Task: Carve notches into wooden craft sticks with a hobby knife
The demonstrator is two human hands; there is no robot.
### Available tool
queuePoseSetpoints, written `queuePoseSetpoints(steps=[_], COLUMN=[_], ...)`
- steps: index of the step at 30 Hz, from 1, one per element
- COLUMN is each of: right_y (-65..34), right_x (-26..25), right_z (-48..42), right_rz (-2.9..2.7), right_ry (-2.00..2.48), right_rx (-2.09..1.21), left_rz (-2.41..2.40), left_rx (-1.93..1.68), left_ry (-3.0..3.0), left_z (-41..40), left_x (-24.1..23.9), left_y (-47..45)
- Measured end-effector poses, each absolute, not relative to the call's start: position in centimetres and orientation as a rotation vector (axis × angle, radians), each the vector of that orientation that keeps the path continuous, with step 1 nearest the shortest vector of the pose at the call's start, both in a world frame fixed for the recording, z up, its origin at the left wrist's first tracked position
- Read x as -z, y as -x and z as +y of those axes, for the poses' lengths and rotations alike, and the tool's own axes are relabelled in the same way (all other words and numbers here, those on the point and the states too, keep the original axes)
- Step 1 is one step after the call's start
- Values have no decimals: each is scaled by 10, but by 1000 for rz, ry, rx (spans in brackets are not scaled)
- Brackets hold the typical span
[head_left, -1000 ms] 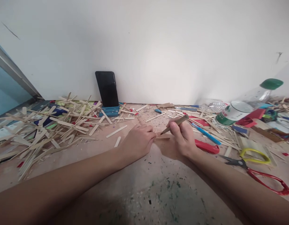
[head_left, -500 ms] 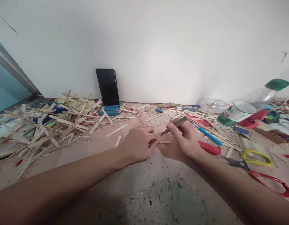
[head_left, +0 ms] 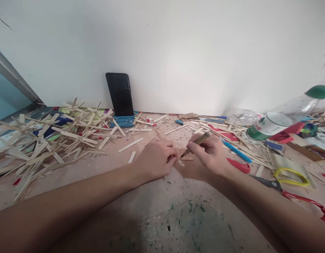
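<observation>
My left hand [head_left: 156,157] rests on the tabletop with its fingers curled over the left end of a short wooden craft stick [head_left: 187,159]. The pinched fingertips hide that end of the stick. In my right hand [head_left: 210,154] is a brown, pen-like marker [head_left: 201,139], gripped as for writing and slanting down to the left. Its dark tip is at or just above the stick, close to my left fingertips; whether they touch I cannot tell.
A heap of craft sticks [head_left: 72,133] spreads over the left. A phone [head_left: 119,94] leans on the wall in a blue stand [head_left: 122,121]. To the right lie a blue pen [head_left: 236,151], a red-handled tool [head_left: 239,165], scissors [head_left: 273,184] and a plastic bottle [head_left: 269,125].
The view has shifted slightly. The marker is held a bit differently, its tip still near the stick. Both hands stay in nearly the same place.
</observation>
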State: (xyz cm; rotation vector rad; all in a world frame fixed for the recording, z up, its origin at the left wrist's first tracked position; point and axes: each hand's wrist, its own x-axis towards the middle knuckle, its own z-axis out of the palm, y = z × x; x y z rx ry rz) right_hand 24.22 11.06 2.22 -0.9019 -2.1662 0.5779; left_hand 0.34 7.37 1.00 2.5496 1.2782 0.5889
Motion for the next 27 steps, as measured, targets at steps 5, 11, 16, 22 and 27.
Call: queuePoseSetpoints(steps=[5,11,16,22,27], right_y=[-240,-239,-237,-234,-244], right_x=[-23,-25,-28,-49,-84], right_z=[109,109,108,111,109], right_rz=[-2182,-2188,-2176,-2193,-2193], right_ry=[894,868,904,947,985], right_rx=[-586,-610,-666,-824,-986], left_rz=[1280,1292,1282,1237,1037], left_rx=[-584,-574,-589,-588,-512], left_ry=[-2544,-2535,-2531,-2524,-2567], left_z=[73,73,72,74,72], left_x=[-11,-13,-12,-14,-22], left_y=[-3,-4,-5,-3,2])
